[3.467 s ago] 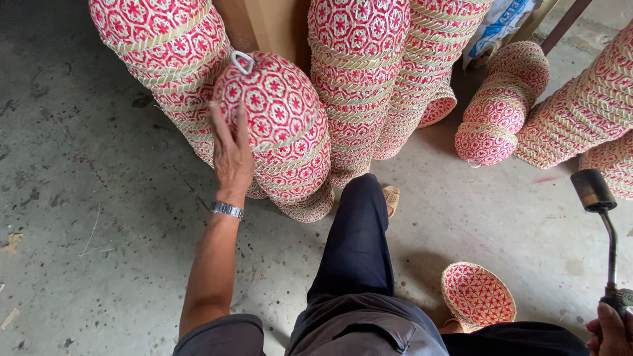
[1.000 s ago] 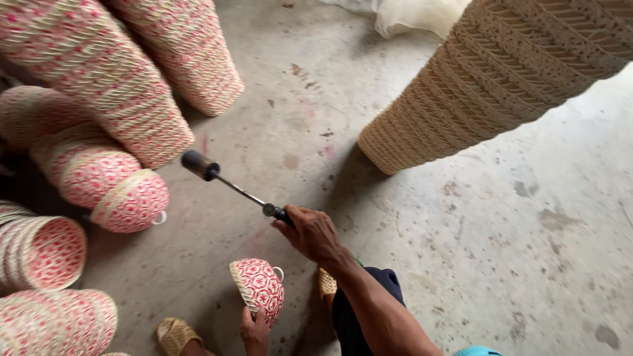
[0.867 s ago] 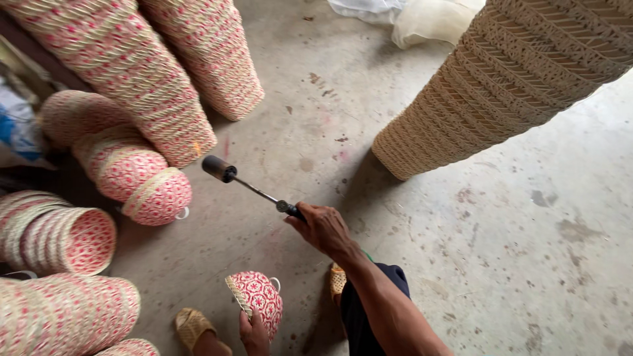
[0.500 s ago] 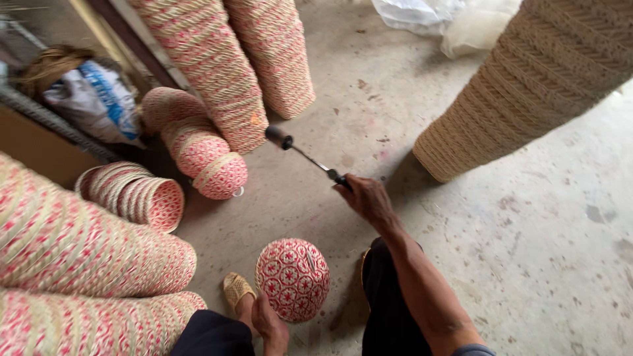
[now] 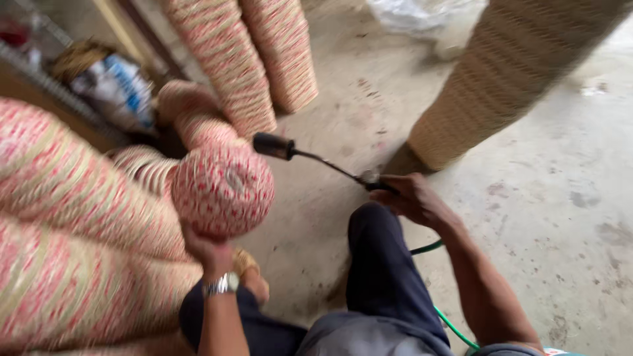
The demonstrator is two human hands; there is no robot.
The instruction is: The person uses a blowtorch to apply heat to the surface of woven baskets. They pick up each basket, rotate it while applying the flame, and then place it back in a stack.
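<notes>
My left hand (image 5: 206, 249) grips a round woven basket (image 5: 223, 190) in red and cream from below, holding it up with its rounded bottom facing me. My right hand (image 5: 412, 198) is closed on the handle of a long thin torch wand (image 5: 323, 163). The wand's black nozzle (image 5: 273, 146) points at the basket's upper right side, a short gap away. A green hose (image 5: 440, 285) trails from the wand past my right forearm. The picture is blurred by motion.
Stacks of red and cream woven baskets (image 5: 79, 231) lie on the left, and more lean at the top (image 5: 250, 59). A tall plain tan stack (image 5: 508, 72) stands at the upper right. Bare concrete floor (image 5: 567, 224) spreads to the right. My legs are in dark trousers (image 5: 382, 277).
My left hand has lifted the basket from near the floor up toward the nozzle. The view has swung, bringing the basket stacks closer on the left. My right hand keeps hold of the wand.
</notes>
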